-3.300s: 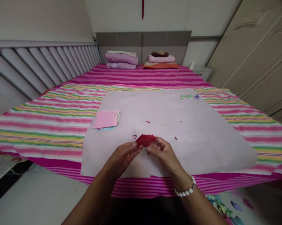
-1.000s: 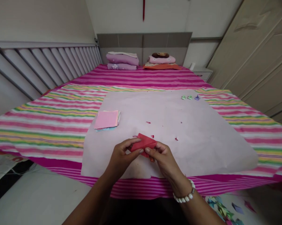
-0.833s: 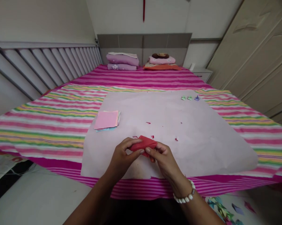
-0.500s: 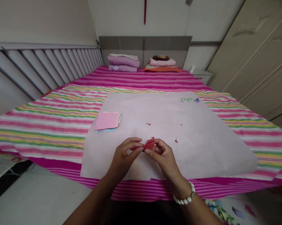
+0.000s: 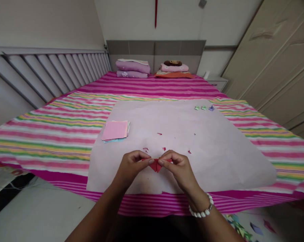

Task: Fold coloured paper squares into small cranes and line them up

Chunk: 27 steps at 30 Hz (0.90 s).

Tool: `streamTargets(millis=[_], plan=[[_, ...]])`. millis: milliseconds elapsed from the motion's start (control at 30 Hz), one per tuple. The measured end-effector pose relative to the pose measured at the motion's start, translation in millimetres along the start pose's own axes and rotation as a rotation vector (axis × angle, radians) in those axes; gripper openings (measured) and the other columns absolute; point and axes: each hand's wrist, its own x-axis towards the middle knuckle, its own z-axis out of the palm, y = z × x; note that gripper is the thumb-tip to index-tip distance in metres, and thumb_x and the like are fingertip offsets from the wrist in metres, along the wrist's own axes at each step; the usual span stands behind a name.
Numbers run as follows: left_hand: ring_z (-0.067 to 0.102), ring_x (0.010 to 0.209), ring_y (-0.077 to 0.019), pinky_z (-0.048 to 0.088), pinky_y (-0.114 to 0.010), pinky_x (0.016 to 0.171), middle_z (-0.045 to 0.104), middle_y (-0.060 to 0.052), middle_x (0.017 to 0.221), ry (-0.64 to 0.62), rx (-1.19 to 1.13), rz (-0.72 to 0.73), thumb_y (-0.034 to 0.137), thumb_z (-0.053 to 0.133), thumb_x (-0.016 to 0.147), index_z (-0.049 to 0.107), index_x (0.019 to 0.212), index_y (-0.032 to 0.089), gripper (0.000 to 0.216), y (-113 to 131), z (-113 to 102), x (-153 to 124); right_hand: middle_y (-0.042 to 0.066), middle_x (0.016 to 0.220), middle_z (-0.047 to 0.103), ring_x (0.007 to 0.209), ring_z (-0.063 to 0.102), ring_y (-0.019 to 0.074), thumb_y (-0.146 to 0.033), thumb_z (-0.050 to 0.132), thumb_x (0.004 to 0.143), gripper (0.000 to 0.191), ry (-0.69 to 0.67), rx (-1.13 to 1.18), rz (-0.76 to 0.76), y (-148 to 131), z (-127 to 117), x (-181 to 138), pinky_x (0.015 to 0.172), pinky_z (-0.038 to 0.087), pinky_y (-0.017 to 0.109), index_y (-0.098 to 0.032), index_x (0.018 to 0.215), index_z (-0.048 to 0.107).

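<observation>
Between my two hands, just over the large pale paper sheet (image 5: pixel 217 154), is a piece of folded red paper (image 5: pixel 156 165) with its point hanging down toward me. My left hand (image 5: pixel 133 164) pinches its left side between thumb and fingers. On the opposite side my right hand (image 5: pixel 175 164), with a white bead bracelet at the wrist, pinches it too. Parts of the red paper are hidden behind the fingers. Small red paper scraps (image 5: pixel 145 149) lie on the sheet just beyond my hands.
A stack of square coloured papers (image 5: pixel 115 130) lies at left on the sheet. Two small green folded papers (image 5: pixel 203 108) and a purple one (image 5: pixel 211 108) sit at the far right. More folded papers (image 5: pixel 239 228) are on the floor at lower right. Striped bedding (image 5: pixel 53 131) surrounds the sheet.
The red paper has turned in my hands, so its point now faces down toward me. My left fingers have curled in, and a scrap beyond them has come into sight.
</observation>
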Motion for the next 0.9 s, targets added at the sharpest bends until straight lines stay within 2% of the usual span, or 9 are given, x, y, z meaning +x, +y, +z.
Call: streamTargets(millis=[200, 367, 433, 500, 567, 633, 700, 800, 900], plan=[[0.063, 0.106, -0.0234, 0.045, -0.039, 0.098, 0.074, -0.008, 0.105, -0.023, -0.241, -0.069, 0.040, 0.073, 0.074, 0.074, 0.097, 0.018, 0.032, -18, 2, 1, 0.001, 0.072, 0.068, 0.070, 0.059, 0.0163, -0.027, 0.075, 0.073, 0.009, 0.087, 0.068, 0.069, 7, 2, -1, 0.072, 0.046, 0.032, -0.022, 0.067, 0.072], [0.066, 0.098, -0.0221, 0.046, -0.039, 0.096, 0.075, -0.008, 0.096, 0.002, -0.305, -0.078, 0.046, 0.065, 0.080, 0.073, 0.093, 0.017, 0.032, -25, 10, 0, 0.002, 0.072, 0.067, 0.071, 0.059, 0.0171, -0.027, 0.074, 0.074, 0.009, 0.121, 0.056, 0.062, 9, 5, -2, 0.072, 0.046, 0.032, -0.021, 0.068, 0.072], [0.064, 0.104, -0.0228, 0.047, -0.038, 0.096, 0.073, -0.008, 0.105, -0.028, -0.335, -0.066, 0.041, 0.072, 0.075, 0.070, 0.104, 0.018, 0.037, -24, 13, -1, 0.001, 0.071, 0.067, 0.071, 0.059, 0.0169, -0.027, 0.074, 0.075, 0.009, 0.130, 0.051, 0.055, 9, 6, -2, 0.072, 0.045, 0.032, -0.021, 0.068, 0.072], [0.064, 0.105, -0.0230, 0.048, -0.037, 0.093, 0.072, -0.008, 0.109, -0.070, -0.353, -0.069, 0.031, 0.080, 0.066, 0.065, 0.113, 0.019, 0.051, -22, 17, -3, 0.001, 0.070, 0.066, 0.070, 0.058, 0.0162, -0.027, 0.073, 0.075, 0.009, 0.143, 0.054, 0.059, 9, 7, -2, 0.072, 0.045, 0.031, -0.021, 0.068, 0.071], [0.067, 0.094, -0.0204, 0.050, -0.033, 0.085, 0.074, -0.006, 0.097, -0.077, -0.335, -0.072, 0.025, 0.082, 0.062, 0.067, 0.105, 0.017, 0.047, -20, 20, -4, 0.000, 0.069, 0.066, 0.068, 0.057, 0.0156, -0.028, 0.073, 0.075, 0.011, 0.150, 0.070, 0.074, 8, 8, -2, 0.071, 0.044, 0.030, -0.021, 0.068, 0.071], [0.066, 0.078, -0.0159, 0.050, -0.028, 0.072, 0.074, -0.004, 0.082, -0.061, -0.298, -0.062, 0.027, 0.079, 0.067, 0.069, 0.087, 0.015, 0.026, -20, 20, -4, 0.000, 0.068, 0.067, 0.068, 0.058, 0.0158, -0.030, 0.074, 0.075, 0.012, 0.138, 0.098, 0.102, 8, 9, -3, 0.071, 0.045, 0.030, -0.020, 0.070, 0.070], [0.062, 0.067, -0.0126, 0.047, -0.025, 0.063, 0.070, -0.001, 0.071, -0.055, -0.259, -0.043, 0.029, 0.075, 0.070, 0.067, 0.077, 0.014, 0.018, -20, 18, -3, 0.001, 0.069, 0.068, 0.069, 0.059, 0.0165, -0.033, 0.075, 0.075, 0.014, 0.116, 0.132, 0.137, 7, 9, -3, 0.071, 0.045, 0.030, -0.020, 0.071, 0.070], [0.061, 0.066, -0.0120, 0.047, -0.025, 0.066, 0.069, 0.000, 0.070, -0.101, -0.246, -0.040, 0.028, 0.076, 0.069, 0.067, 0.080, 0.014, 0.020, -18, 12, -1, 0.002, 0.072, 0.069, 0.070, 0.060, 0.0175, -0.042, 0.073, 0.075, 0.022, 0.092, 0.206, 0.211, 4, 7, -2, 0.070, 0.046, 0.030, -0.020, 0.075, 0.071], [0.063, 0.067, -0.0129, 0.048, -0.027, 0.069, 0.069, 0.001, 0.070, -0.147, -0.267, -0.082, 0.025, 0.080, 0.064, 0.063, 0.090, 0.016, 0.032, -15, 6, 0, 0.002, 0.069, 0.067, 0.067, 0.058, 0.0165, -0.046, 0.073, 0.074, 0.027, 0.024, 0.290, 0.306, 0, 6, 0, 0.066, 0.045, 0.029, -0.019, 0.076, 0.071]])
